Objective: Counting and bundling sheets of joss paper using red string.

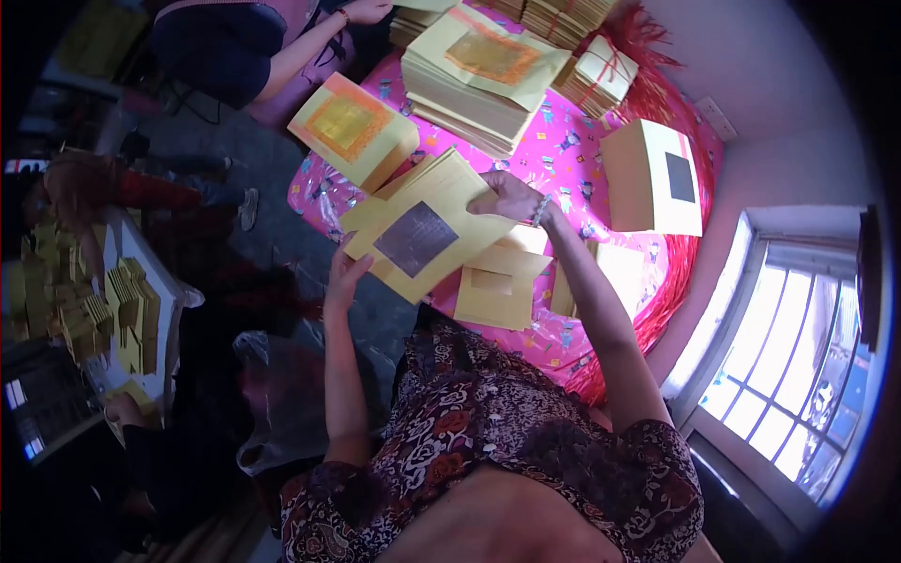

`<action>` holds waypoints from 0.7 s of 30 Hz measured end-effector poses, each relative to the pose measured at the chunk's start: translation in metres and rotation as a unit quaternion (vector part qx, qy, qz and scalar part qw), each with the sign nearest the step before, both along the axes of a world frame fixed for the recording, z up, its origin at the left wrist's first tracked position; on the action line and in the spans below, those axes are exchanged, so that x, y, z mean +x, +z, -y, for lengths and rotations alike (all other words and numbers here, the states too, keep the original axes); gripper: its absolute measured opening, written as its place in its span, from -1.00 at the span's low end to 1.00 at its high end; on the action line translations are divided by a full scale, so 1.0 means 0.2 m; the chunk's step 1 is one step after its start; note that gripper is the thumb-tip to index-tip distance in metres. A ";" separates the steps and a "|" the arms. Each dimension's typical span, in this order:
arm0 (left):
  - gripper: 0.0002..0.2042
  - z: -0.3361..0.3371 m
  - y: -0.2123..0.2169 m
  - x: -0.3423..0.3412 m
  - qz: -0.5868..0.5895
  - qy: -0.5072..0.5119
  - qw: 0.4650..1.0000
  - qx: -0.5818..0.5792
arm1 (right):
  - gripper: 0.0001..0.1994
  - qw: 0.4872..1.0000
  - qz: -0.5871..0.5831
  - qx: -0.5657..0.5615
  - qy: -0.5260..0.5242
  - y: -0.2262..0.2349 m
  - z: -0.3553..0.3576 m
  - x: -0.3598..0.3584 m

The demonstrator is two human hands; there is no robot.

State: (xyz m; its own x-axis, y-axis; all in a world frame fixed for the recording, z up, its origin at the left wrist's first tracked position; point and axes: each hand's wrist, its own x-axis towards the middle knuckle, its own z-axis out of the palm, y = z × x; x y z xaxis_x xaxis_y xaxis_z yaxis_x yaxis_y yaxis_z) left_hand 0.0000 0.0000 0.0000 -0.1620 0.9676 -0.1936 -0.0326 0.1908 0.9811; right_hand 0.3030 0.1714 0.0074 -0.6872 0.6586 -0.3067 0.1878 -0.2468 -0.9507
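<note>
A sheaf of yellow joss paper (442,199) with a dark silvery foil square is held up in front of me, tilted over the table's near left side. My left hand (346,276) grips its lower left edge, thumb on the face. At its upper right edge, my right hand (512,198) closes round the paper, a bead bracelet on the wrist. Just below the sheaf lies a loose yellow paper piece (495,293). Beyond it stands a stack with a gold and orange patch (351,126). How many sheets I hold cannot be told.
The pink-covered table (564,171) bears a tall paper stack (466,94), another stack (649,183) at right and red shredded strips (682,292) along its edge. A person's arm (305,58) reaches in at far left. Others work at a white table (176,298). A clear plastic bag (291,394) hangs lower left.
</note>
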 end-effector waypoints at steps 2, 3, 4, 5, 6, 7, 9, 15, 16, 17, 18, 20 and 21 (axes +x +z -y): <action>-0.40 -0.09 0.10 -0.04 0.159 -0.150 0.974 -0.059 | -0.65 0.995 0.007 0.032 0.090 0.08 -0.03 0.05; -0.42 -0.14 0.13 -0.02 0.164 -0.212 0.963 -0.041 | -0.68 0.992 0.039 0.032 0.119 0.13 -0.02 0.08; -0.42 -0.17 0.17 0.01 0.163 -0.221 0.961 -0.040 | -0.68 0.992 0.040 0.035 0.110 0.17 -0.01 0.10; -0.45 -0.20 0.20 0.03 0.142 -0.281 0.946 -0.080 | -0.68 0.987 0.056 0.044 0.143 0.21 0.00 0.12; -0.47 -0.22 0.26 0.09 0.120 -0.340 0.925 -0.120 | -0.68 0.981 0.072 0.050 0.174 0.24 0.02 0.15; -0.52 -0.22 0.29 0.19 0.107 -0.343 0.927 -0.106 | -0.65 0.976 0.102 0.030 0.191 0.24 0.04 0.18; -0.53 -0.26 0.21 0.29 0.051 -0.337 0.935 -0.100 | -0.64 0.974 0.105 0.048 0.194 0.22 0.05 0.21; -0.39 -0.26 0.05 0.47 0.127 -0.204 0.967 -0.089 | -0.57 0.996 0.052 -0.067 -0.013 0.21 0.19 0.40; -0.39 -0.26 0.06 0.54 0.127 -0.213 0.965 -0.088 | -0.56 0.991 0.015 -0.110 -0.075 0.29 0.26 0.46; -0.37 -0.24 0.07 0.60 0.120 -0.167 0.976 -0.071 | -0.58 0.988 -0.062 -0.122 -0.074 0.16 0.30 0.51; -0.35 -0.22 0.08 0.63 0.113 -0.117 0.985 -0.055 | -0.62 0.971 -0.152 -0.138 -0.124 0.20 0.38 0.50; -0.31 -0.20 0.07 0.69 0.183 -0.113 0.975 -0.063 | -0.56 0.945 -0.241 -0.154 -0.158 0.14 0.50 0.53; -0.31 -0.20 0.09 0.77 0.213 -0.076 0.973 -0.053 | -0.55 0.942 -0.229 -0.146 -0.199 0.13 0.57 0.53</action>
State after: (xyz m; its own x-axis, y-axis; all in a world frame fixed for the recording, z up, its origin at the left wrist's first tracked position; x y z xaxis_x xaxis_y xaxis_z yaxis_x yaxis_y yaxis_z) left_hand 0.1531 0.0407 0.0189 0.0985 0.9454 -0.3108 -0.3950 0.3238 0.8598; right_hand 0.4084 0.0573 0.0327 -0.5075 0.8255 -0.2471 -0.3874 -0.4747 -0.7903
